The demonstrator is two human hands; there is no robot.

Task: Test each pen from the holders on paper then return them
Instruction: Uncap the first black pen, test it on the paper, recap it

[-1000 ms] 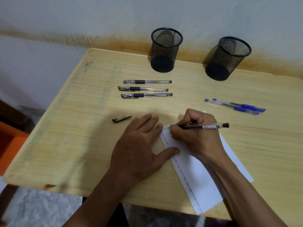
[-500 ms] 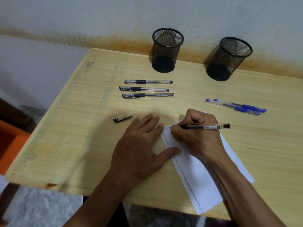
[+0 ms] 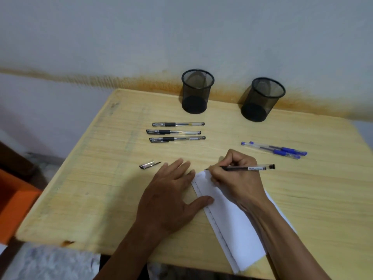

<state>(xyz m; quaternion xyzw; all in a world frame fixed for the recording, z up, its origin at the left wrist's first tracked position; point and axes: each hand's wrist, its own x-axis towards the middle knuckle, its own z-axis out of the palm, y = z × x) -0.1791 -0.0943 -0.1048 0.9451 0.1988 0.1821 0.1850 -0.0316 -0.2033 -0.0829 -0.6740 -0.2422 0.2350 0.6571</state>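
Observation:
My right hand (image 3: 236, 176) grips an uncapped black pen (image 3: 250, 168), its tip touching the top corner of a white sheet of paper (image 3: 232, 221). Flat on the table, my left hand (image 3: 171, 197) presses its thumb and fingers on the paper's left edge. The pen's cap (image 3: 149, 164) lies left of my hands. Three capped black pens (image 3: 177, 131) lie in a row in front of the left mesh holder (image 3: 197, 91). Two blue pens (image 3: 276, 150) lie below the right mesh holder (image 3: 262, 99). Both holders look empty.
The wooden table (image 3: 96, 188) stands against a stained wall. An orange object (image 3: 14, 207) sits on the floor beyond the table's left edge. The front edge is close under my forearms.
The view shifted slightly; my right hand and pen moved very little on the paper's corner. My left hand has stayed in place.

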